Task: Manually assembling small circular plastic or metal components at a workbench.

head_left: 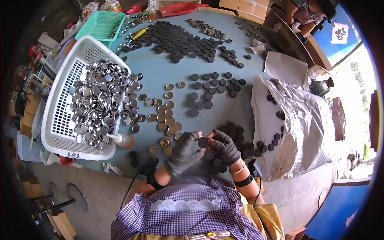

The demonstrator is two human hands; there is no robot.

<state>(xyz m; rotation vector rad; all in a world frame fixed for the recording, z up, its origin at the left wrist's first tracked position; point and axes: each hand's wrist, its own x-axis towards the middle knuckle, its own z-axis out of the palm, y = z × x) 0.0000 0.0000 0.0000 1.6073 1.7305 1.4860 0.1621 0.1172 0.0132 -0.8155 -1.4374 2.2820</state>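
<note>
In front of my body, at the near edge of the table, a black round cap [203,143] is held upright between my hands. My left hand [185,151], in a grey fingerless glove, is closed with its thumb and fingers about the cap's left side. My right hand [225,148], gloved the same way, has its fingertips pinched at the cap's right edge. Loose silver metal caps [162,117] lie just beyond my left hand. More black caps [233,130] lie beside and beyond my right hand, and some sit partly hidden below it.
On the left stands a white basket [52,134] heaped with silver caps, with a small squeeze bottle [123,140] beside it. A green basket [98,25], a yellow-handled tool [139,33] and a red dustpan [178,9] lie farther back. A white sack [294,128] covers the right side. Another person [304,18] is at far right.
</note>
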